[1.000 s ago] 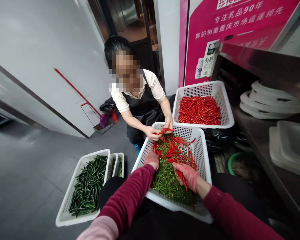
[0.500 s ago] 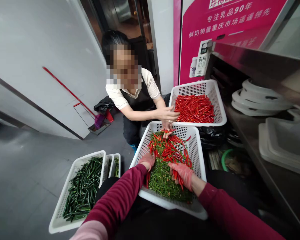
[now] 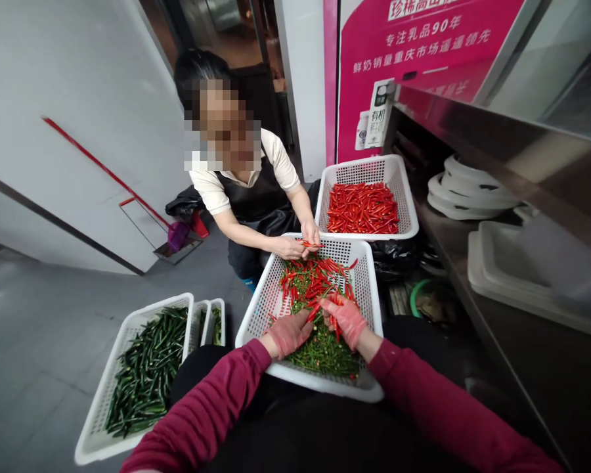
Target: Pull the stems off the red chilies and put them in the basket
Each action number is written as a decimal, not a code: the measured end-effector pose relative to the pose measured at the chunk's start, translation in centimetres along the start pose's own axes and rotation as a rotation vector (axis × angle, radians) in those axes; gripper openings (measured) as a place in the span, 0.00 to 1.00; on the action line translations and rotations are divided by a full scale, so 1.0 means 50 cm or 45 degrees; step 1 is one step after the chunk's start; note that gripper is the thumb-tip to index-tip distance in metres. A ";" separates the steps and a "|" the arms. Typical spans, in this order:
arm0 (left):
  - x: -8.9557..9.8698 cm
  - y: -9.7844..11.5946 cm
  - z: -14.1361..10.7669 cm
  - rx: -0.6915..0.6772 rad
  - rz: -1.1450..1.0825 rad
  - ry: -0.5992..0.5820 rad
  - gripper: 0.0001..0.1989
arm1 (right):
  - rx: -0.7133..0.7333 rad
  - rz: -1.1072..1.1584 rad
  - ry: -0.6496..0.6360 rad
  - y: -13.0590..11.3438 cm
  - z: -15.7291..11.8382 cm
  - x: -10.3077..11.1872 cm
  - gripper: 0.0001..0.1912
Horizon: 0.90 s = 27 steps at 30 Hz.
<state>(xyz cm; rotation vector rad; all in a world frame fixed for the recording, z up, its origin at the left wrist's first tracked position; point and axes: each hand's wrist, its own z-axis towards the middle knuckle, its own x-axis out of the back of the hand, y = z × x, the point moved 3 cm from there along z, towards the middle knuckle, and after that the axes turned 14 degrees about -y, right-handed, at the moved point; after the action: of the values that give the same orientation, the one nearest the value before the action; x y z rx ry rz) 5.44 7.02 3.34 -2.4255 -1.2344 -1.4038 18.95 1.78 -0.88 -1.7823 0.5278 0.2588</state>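
Both my hands wear thin pink gloves and work over a white perforated basket [image 3: 325,385] in front of me. My right hand [image 3: 345,319] is closed around several red chili peppers, their tips hanging below the fingers. At its left, my left hand [image 3: 290,334] has thumb and fingertips together at the end of a red chili pepper [image 3: 314,311] that reaches toward the right hand. Green stems [image 3: 325,353] fill the near part of the basket, with loose red chili peppers [image 3: 318,272] on top farther back.
Opposite, a co-worker [image 3: 246,190] holds red chilies over the basket's far edge. Behind it stands another basket [image 3: 408,226] of picked-looking red chilies. Green chilies [image 3: 148,368] fill a basket at left. A steel shelf [image 3: 473,263] with white dishes runs along the right.
My left hand has come out of the pile and moved toward my right hand, which has lifted its chilies slightly. The co-worker's hands have drawn together around chilies. The view has shifted a little.
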 end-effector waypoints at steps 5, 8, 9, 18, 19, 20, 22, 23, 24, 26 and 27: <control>0.010 0.013 -0.004 -0.020 0.155 -0.067 0.18 | 0.061 -0.159 0.094 -0.013 -0.005 0.012 0.16; 0.007 0.009 -0.005 0.031 0.220 -0.092 0.19 | 0.173 -0.583 0.198 -0.027 -0.005 0.025 0.11; 0.006 0.005 -0.006 0.049 0.231 -0.088 0.20 | 0.219 -0.726 0.228 -0.032 -0.004 0.029 0.09; 0.012 -0.010 -0.013 0.048 0.017 0.026 0.18 | -0.169 -0.276 -0.012 0.005 0.000 0.021 0.17; 0.009 -0.005 -0.005 0.058 0.020 0.015 0.17 | -0.137 -0.238 -0.049 0.005 0.001 0.013 0.17; 0.005 0.000 0.004 0.068 0.010 0.008 0.17 | -0.089 -0.218 -0.056 0.004 0.002 0.009 0.18; -0.001 0.002 0.022 0.061 -0.098 0.041 0.15 | 0.008 -0.170 0.041 -0.004 0.004 0.017 0.18; -0.003 -0.001 0.029 0.039 -0.214 0.071 0.14 | 0.043 -0.117 0.136 -0.009 0.005 0.027 0.17; -0.003 -0.008 0.033 0.011 -0.372 0.092 0.13 | 0.066 -0.041 0.235 -0.013 0.006 0.040 0.17; 0.000 -0.030 0.034 -0.038 -0.765 0.108 0.15 | 0.047 0.132 0.374 -0.014 0.005 0.063 0.15; 0.003 -0.040 0.030 -0.067 -0.969 0.116 0.16 | -0.002 0.200 0.383 -0.011 0.005 0.069 0.14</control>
<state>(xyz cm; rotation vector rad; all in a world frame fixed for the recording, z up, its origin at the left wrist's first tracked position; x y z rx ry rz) 5.19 9.13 1.98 -1.9464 -2.2528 -1.6711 22.25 1.39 -1.97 -1.7935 0.8842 0.0987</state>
